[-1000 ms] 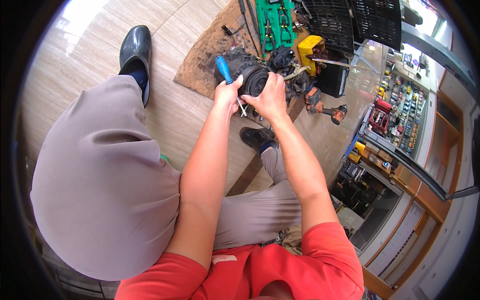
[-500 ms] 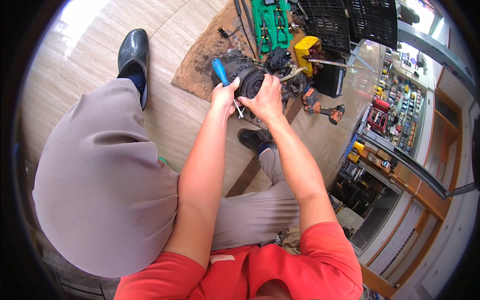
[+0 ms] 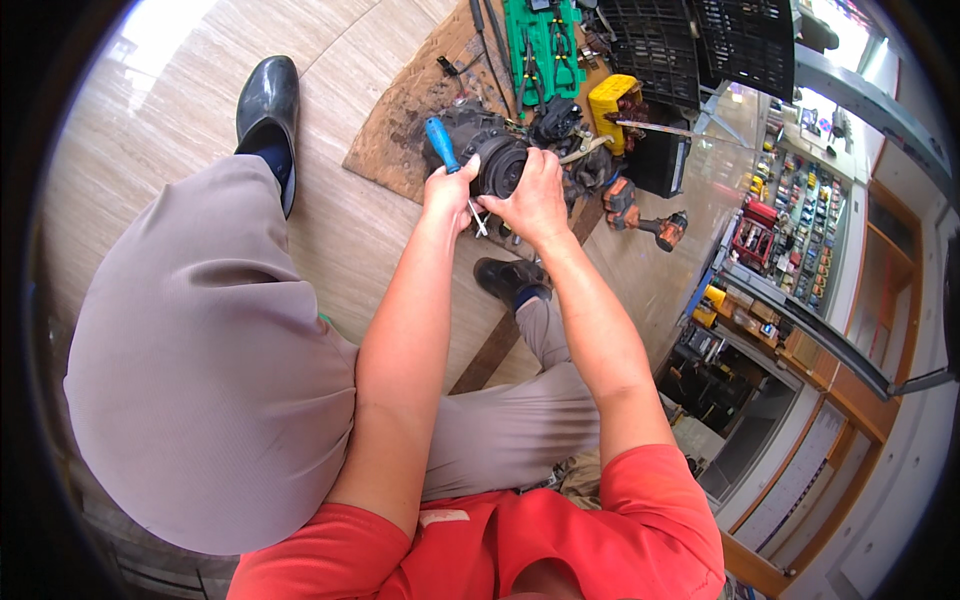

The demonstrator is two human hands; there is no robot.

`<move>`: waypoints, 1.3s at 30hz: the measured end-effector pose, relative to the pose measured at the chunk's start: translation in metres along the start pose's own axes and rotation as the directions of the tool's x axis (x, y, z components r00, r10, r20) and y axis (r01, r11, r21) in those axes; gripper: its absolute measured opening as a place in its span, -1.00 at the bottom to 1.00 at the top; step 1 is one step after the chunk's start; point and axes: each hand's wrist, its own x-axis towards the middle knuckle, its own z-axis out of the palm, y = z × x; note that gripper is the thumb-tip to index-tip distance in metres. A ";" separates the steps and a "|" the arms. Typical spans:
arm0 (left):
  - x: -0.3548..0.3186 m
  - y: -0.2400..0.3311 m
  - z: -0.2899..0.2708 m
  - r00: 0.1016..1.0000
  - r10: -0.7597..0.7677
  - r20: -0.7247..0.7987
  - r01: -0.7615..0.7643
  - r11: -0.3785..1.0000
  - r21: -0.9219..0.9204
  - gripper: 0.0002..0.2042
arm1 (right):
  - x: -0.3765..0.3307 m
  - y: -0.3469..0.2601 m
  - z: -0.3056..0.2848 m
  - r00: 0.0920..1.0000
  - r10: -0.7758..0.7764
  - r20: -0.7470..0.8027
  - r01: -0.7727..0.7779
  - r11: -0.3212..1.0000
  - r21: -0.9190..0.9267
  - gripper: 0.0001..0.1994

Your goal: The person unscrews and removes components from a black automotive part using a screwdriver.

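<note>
My left hand [image 3: 449, 190] grips a screwdriver with a blue handle [image 3: 440, 143]; its metal tip shows below the hand, pointing down. My right hand [image 3: 534, 195] holds the near side of a black, greasy round machine part [image 3: 492, 152] that sits on a piece of brown cardboard [image 3: 395, 120] on the floor. Both hands are close together at the part's front face. My forearms reach out over my grey trouser legs.
Behind the part lie a green tool tray with pliers [image 3: 540, 45], a yellow tool [image 3: 612, 100], black crates [image 3: 700, 40] and an orange cordless drill [image 3: 650, 220]. My black shoes [image 3: 265, 105] rest on the wooden floor. A glass display counter [image 3: 790, 220] stands at the right.
Both hands and the screwdriver have stayed at the black part, with only a slight shift; the head view has moved a little.
</note>
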 end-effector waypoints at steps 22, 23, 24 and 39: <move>0.001 -0.002 0.001 1.000 0.010 -0.015 -0.010 1.000 0.022 -0.74 | -0.003 0.000 0.002 1.000 0.023 -0.008 -0.023 1.000 -0.003 0.01; 0.000 -0.001 0.002 1.000 0.008 -0.022 -0.008 1.000 0.022 -0.74 | -0.002 0.000 0.002 1.000 0.025 0.004 -0.025 1.000 -0.001 0.02; 0.000 0.000 0.002 1.000 0.006 -0.028 -0.006 1.000 0.022 -0.74 | 0.000 0.001 0.001 1.000 0.026 0.017 -0.026 1.000 0.001 0.02; 0.001 0.000 0.002 1.000 -0.004 -0.017 0.004 1.000 0.027 -0.74 | 0.002 0.004 -0.001 0.999 0.013 0.032 -0.013 1.000 0.014 0.01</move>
